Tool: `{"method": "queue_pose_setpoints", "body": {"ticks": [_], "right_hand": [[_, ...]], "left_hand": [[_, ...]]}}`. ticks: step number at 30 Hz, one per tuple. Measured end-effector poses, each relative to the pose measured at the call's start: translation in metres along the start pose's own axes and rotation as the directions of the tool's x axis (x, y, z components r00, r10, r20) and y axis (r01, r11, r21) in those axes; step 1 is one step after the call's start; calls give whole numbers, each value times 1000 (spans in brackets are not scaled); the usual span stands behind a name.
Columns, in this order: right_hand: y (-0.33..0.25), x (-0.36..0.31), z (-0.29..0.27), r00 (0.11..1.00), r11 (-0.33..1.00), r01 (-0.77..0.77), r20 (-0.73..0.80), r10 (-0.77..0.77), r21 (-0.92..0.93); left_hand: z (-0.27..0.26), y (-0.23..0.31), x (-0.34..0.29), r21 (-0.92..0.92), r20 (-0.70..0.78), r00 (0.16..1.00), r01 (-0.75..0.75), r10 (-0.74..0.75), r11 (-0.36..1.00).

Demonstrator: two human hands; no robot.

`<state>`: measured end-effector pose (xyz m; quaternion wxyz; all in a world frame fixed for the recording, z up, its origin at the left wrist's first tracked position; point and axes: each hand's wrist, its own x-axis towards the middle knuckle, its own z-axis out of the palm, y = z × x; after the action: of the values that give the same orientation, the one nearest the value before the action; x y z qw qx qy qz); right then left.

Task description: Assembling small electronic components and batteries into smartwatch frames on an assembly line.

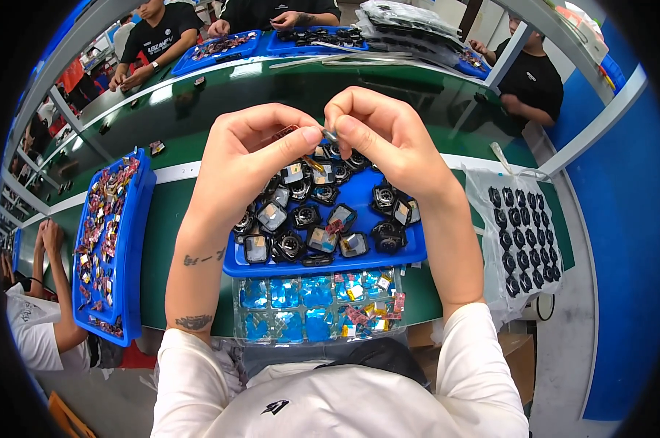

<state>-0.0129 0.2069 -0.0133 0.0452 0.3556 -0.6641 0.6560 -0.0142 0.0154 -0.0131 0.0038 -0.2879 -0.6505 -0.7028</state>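
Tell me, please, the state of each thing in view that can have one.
Left hand: closed, a red piece between thumb and fingers.
Right hand: closed, pinching a small grey part.
Middle blue tray: open, partly filled; watch cases jumbled.
Left blue tray: open, filled with small loose pieces.
Clear compartment tray: open, holding blue, red and yellow pieces.
Black parts at right: laid out in rows.

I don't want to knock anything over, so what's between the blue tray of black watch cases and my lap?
In the head view, a clear compartmented tray holding crinkled blue film and small parts lies between the blue tray and your lap.
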Motion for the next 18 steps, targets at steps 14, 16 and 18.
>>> {"method": "queue_pose_setpoints", "body": {"ticks": [14,16,18], "right_hand": [[69,-4,-21,1000,174,-3,-1,14,-985],[70,1,-21,853,185,-147,-29,522,-972],[78,1,-17,840,138,-165,-66,538,-977]], "left_hand": [[-2,1,1,32,5,999,-44,44,998],[-1,0,1,38,2,999,-47,47,998],[0,1,1,41,0,999,-41,41,998]]}}
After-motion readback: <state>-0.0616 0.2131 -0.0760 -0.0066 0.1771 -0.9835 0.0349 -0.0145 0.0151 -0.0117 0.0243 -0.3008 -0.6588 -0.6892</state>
